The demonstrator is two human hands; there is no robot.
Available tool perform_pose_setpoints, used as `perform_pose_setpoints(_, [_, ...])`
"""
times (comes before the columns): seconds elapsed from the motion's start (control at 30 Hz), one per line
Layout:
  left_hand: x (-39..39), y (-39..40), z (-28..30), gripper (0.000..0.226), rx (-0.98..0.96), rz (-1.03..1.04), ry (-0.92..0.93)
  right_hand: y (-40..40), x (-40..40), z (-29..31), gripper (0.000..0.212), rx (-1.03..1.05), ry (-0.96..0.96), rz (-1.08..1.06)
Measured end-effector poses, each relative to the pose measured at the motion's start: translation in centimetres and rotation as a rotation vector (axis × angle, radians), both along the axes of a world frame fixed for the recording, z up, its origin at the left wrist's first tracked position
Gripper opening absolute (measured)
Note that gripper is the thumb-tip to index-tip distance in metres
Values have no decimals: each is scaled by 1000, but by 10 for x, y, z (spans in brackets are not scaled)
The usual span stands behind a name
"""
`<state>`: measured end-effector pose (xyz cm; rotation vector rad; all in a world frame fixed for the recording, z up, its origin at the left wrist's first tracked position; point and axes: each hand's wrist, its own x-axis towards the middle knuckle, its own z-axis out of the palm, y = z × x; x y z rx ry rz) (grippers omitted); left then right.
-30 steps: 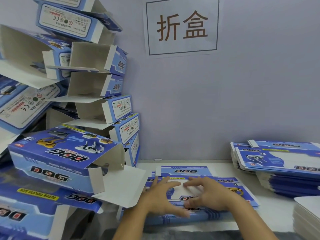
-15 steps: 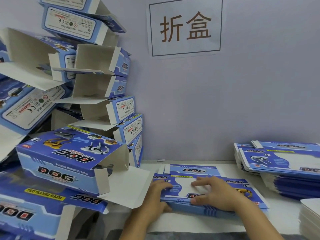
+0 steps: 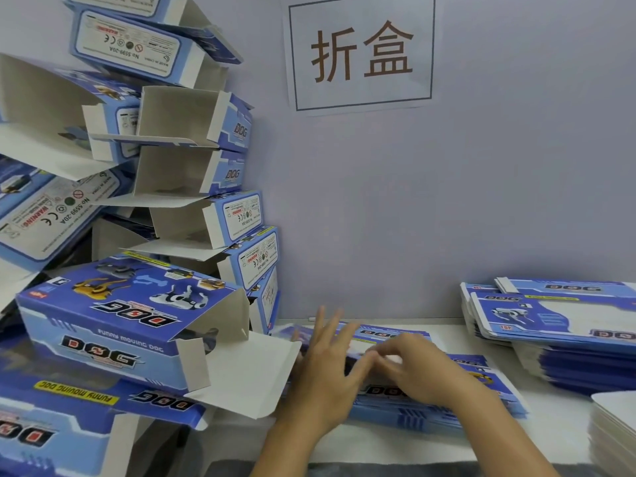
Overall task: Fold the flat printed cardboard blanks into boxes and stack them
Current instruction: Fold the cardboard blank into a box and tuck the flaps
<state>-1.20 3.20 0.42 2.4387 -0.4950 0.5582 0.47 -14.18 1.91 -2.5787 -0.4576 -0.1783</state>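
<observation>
A low pile of flat blue "DOG" blanks [image 3: 481, 383] lies on the white table in front of me. My left hand [image 3: 327, 370] is at the pile's left edge, fingers spread and pointing up, blurred by motion. My right hand [image 3: 420, 370] rests on the top blank [image 3: 395, 333], fingertips pinching it near my left thumb, and a dark gap shows under the raised edge. Folded boxes [image 3: 241, 215] with open end flaps tower unevenly at the left against the wall. The nearest folded box [image 3: 113, 325] lies on its side, its white flap hanging towards my left hand.
A thicker pile of flat blanks [image 3: 568, 325] sits at the right by the wall. A stack of white sheets [image 3: 616, 428] is at the lower right corner. A paper sign [image 3: 361, 53] hangs on the wall. The table's front edge [image 3: 378, 445] runs below my wrists.
My left hand let go of the blank's left edge and its fingers swung up and apart. My right hand slid left towards it. The top blank's left edge has risen.
</observation>
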Motion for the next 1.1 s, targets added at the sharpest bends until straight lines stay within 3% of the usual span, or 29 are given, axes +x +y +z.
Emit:
perform_pose_setpoints(0.13, [-10, -31, 0, 50, 89, -128, -218, 10, 3, 8, 31, -210, -214, -85])
perform_pose_setpoints(0.3, [-18, -37, -2, 44, -66, -53, -452, 3, 5, 21, 23, 25, -515, -302])
perform_pose_setpoints(0.4, [-12, -29, -2, 39, -194, 40, -375, -6, 3, 33, 23, 174, -720, -313])
perform_pose_setpoints(0.57, [-4, -30, 1, 40, -501, 106, -159, -4, -10, 61, 28, 551, -861, -234])
perform_pose_setpoints(0.7, [-3, -43, 17, 61, -776, 71, -32, -13, -9, 73, 33, 791, -763, -275])
perform_pose_setpoints(0.8, [-7, -46, 38, 73, -913, 79, -42, -23, -10, 74, 34, 985, -572, -229])
perform_pose_setpoints(0.9, [-6, -40, 55, 72, -949, 101, -115, -34, -10, 68, 33, 1001, -464, -224])
perform_pose_setpoints(0.97, [-6, -35, 62, 63, -988, 60, -83, -37, -9, 65, 33, 1001, -403, -205])
perform_pose_setpoints(1.1, [-2, -24, 64, 13, -1064, 10, 34, -28, -9, 61, 28, 986, -369, -126])
